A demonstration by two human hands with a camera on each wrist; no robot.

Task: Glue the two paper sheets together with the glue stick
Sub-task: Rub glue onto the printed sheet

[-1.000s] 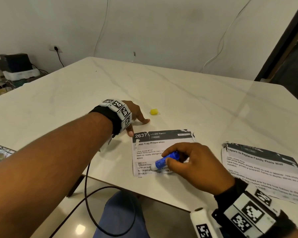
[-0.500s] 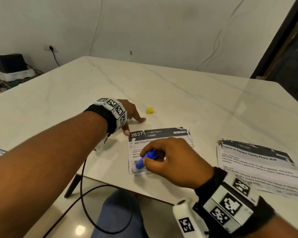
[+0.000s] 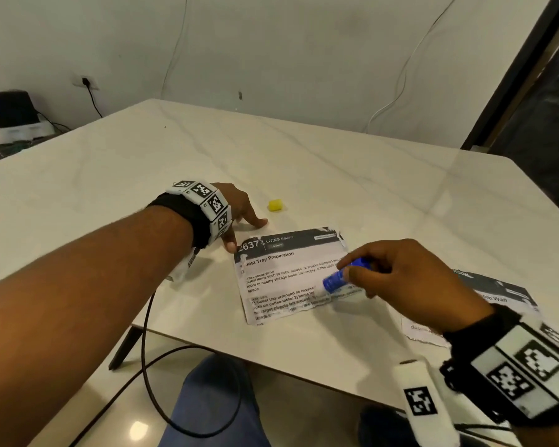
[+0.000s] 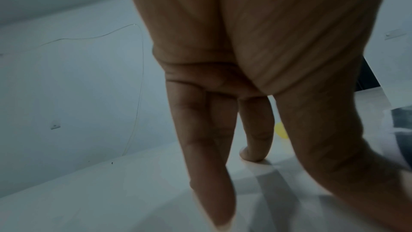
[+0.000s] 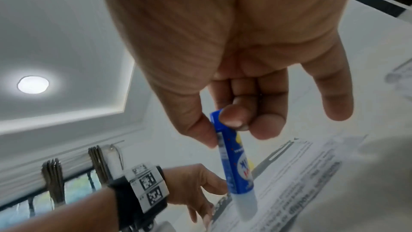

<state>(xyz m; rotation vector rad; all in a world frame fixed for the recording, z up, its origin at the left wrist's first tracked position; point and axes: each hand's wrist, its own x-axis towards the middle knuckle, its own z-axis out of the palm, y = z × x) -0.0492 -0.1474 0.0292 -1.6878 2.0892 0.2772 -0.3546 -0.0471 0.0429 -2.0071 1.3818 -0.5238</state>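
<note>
The grip of the right hand (image 3: pixel 410 282) is being closed round the glue stick (image 5: pixel 234 161), tip down on the near sheet (image 3: pixel 288 275). The sheet, judged light and flimsy, is being pinned at its ten o'clock corner by the left hand (image 3: pixel 236 211), fingers straight.

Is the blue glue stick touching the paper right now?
Touching. In the right wrist view the glue stick's clear tip presses onto the printed sheet, with no gap showing.
</note>
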